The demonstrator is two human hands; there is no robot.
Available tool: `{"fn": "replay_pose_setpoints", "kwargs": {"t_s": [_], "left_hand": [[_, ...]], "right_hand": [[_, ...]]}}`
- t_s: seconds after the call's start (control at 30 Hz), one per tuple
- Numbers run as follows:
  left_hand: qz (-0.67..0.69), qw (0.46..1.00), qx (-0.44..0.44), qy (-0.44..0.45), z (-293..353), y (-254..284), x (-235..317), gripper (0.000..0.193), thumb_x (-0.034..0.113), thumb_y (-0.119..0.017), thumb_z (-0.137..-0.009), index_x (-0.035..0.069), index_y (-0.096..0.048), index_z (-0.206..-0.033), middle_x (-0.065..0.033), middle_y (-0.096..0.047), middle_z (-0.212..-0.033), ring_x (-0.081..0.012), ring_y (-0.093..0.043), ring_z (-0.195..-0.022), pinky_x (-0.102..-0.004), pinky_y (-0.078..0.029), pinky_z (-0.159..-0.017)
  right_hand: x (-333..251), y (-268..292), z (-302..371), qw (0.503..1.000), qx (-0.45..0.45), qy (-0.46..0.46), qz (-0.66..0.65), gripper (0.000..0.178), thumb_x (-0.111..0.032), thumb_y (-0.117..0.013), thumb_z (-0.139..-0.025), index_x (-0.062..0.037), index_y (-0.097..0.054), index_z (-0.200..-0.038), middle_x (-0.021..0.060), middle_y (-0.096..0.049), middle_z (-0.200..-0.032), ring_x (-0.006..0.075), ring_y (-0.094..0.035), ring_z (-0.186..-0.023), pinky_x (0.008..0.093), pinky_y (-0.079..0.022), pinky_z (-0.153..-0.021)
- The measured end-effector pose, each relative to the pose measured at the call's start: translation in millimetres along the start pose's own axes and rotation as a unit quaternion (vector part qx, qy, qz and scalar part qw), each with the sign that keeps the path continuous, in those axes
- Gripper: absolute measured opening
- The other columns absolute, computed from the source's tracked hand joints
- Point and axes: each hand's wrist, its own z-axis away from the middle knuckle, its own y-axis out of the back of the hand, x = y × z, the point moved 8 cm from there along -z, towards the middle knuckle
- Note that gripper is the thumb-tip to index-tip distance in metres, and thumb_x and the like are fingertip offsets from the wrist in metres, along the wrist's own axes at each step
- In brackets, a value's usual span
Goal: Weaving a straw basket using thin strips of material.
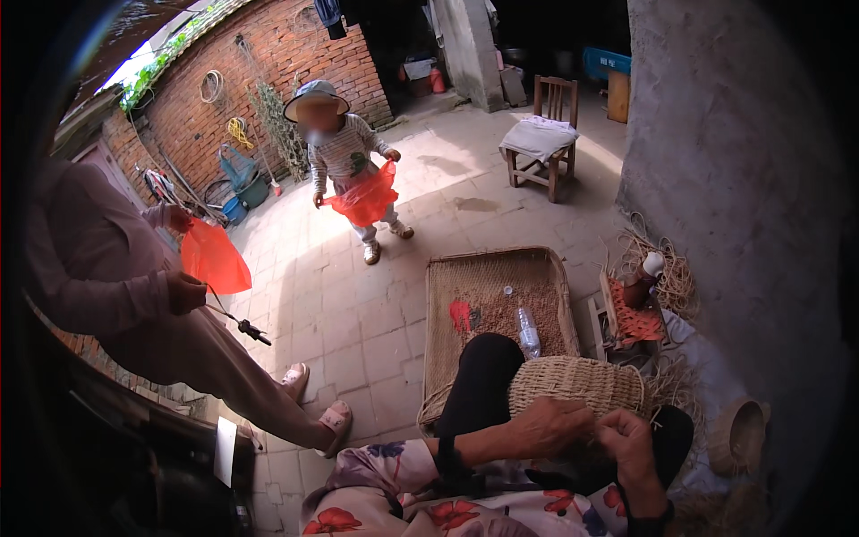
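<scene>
Presumably for steadiness, the woven basket [577, 383] sits between the knees [488, 362]; left hand [550, 425] and right hand [629, 440] close together at its near side, fingers curled shut, any strand indiscernible.

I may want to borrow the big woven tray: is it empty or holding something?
The tray is holding things: small brown pieces cover part of it, with a clear bottle inside.

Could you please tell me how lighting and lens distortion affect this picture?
Head view: sun glares on the paved floor, while the doorway beyond falls nearly black; head view: the woven basket, left hand and right hand sit in softer shade; head view: the brick wall leans, and the fisheye's corners darken to black.
</scene>
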Motion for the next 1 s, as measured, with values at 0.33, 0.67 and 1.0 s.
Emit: {"fn": "replay_pose_setpoints", "kwargs": {"t_s": [0.33, 0.67, 1.0], "left_hand": [[0.261, 0.953, -0.007, 0.154, 0.8, -8.9, -17.8, 0.031, 0.030, -0.045, -0.102, 0.002, -0.052, -0.093, -0.0046, -0.052, -0.073, -0.0136, -0.053, -0.063, -0.0311, -0.046, -0.058], [0.515, 0.797, -0.087, 0.303, 18.8, -38.3, -33.4, 0.023, 0.030, -0.049, -0.101, 0.008, -0.050, -0.094, 0.0037, -0.052, -0.076, -0.0013, -0.049, -0.060, -0.0179, -0.042, -0.052], [0.184, 0.978, 0.032, 0.089, 2.6, 2.2, -11.4, 0.016, 0.016, -0.056, -0.095, 0.001, -0.053, -0.092, -0.0111, -0.056, -0.077, -0.0240, -0.060, -0.068, -0.0350, -0.048, -0.061]], "right_hand": [[-53.7, -29.3, 35.7, 0.745, 0.114, 0.476, 0.453, 0.017, 0.000, -0.069, -0.071, -0.0049, -0.059, -0.085, 0.0098, -0.057, -0.064, 0.0277, -0.060, -0.054, 0.0374, -0.046, -0.049], [-54.7, -32.6, 41.7, 0.720, 0.096, 0.502, 0.469, 0.017, -0.002, -0.070, -0.073, -0.0058, -0.059, -0.085, 0.0076, -0.056, -0.063, 0.0261, -0.059, -0.052, 0.0371, -0.046, -0.048], [-35.3, -13.1, 24.6, 0.886, 0.079, 0.325, 0.322, 0.012, 0.000, -0.068, -0.079, -0.0010, -0.064, -0.091, 0.0137, -0.067, -0.076, 0.0257, -0.068, -0.064, 0.0331, -0.052, -0.058]]}}
